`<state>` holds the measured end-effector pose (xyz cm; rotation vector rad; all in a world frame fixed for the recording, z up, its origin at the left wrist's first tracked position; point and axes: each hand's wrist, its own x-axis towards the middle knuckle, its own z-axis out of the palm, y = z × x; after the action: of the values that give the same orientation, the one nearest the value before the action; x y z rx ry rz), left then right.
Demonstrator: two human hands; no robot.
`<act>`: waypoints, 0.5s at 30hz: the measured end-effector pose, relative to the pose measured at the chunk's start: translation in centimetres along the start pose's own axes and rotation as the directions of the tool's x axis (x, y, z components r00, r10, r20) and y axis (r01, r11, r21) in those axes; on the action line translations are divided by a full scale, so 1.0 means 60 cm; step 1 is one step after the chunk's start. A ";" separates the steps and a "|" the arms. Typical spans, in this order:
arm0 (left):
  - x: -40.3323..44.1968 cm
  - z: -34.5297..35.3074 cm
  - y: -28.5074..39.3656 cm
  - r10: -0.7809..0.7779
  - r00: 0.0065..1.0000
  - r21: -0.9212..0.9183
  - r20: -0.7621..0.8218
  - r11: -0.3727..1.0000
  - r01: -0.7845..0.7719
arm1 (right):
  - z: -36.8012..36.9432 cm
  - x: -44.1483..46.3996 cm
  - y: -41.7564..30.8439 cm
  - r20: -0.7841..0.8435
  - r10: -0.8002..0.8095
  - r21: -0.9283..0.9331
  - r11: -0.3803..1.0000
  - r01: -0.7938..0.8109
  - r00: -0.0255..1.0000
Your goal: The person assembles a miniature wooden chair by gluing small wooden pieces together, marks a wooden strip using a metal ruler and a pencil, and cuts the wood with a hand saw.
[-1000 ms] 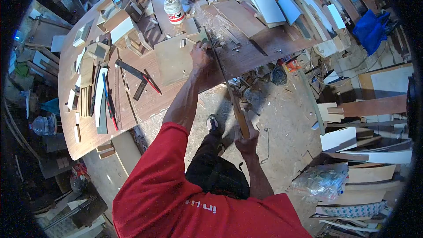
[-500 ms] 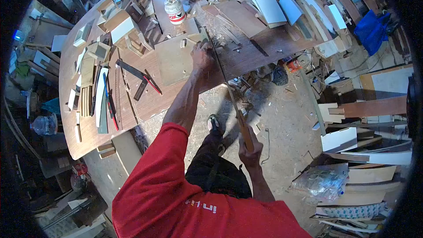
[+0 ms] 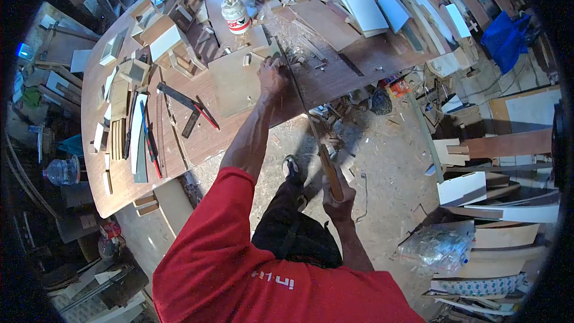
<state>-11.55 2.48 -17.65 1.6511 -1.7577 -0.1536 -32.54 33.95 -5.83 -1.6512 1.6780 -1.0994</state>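
My right hand (image 3: 339, 199) is closed round the wooden handle (image 3: 330, 173) of a handsaw, below the table's front edge. The saw's long narrow blade (image 3: 297, 87), seen nearly edge-on, slants up and left over the tabletop. Just left of the blade, my left hand (image 3: 272, 76) presses down with bent fingers at the right side of a flat greyish board (image 3: 236, 84). What lies under those fingers is mostly hidden. A small pale wood piece (image 3: 258, 57) shows beside the fingertips, and a small block (image 3: 247, 59) sits on the board.
On the brown table (image 3: 197, 143) lie a black try square (image 3: 179, 97), a red pen (image 3: 207, 117), wooden box shapes (image 3: 167, 39) and a white glue tub (image 3: 235, 17). Board offcuts (image 3: 359, 3) cover its far right. More boards (image 3: 508, 146) lean at right; scraps litter the floor (image 3: 382, 161).
My right hand and the saw handle have shifted slightly up towards the table. My left hand stays in nearly the same place on the board.
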 end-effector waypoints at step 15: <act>-0.004 0.001 0.002 -0.020 0.999 0.049 0.025 0.999 0.018 | 0.004 0.019 0.005 -0.010 0.044 0.028 0.999 -0.044 0.999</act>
<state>-11.71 2.69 -17.72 1.7078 -1.7781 -0.1422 -32.64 32.78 -6.01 -1.5858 1.6901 -1.1075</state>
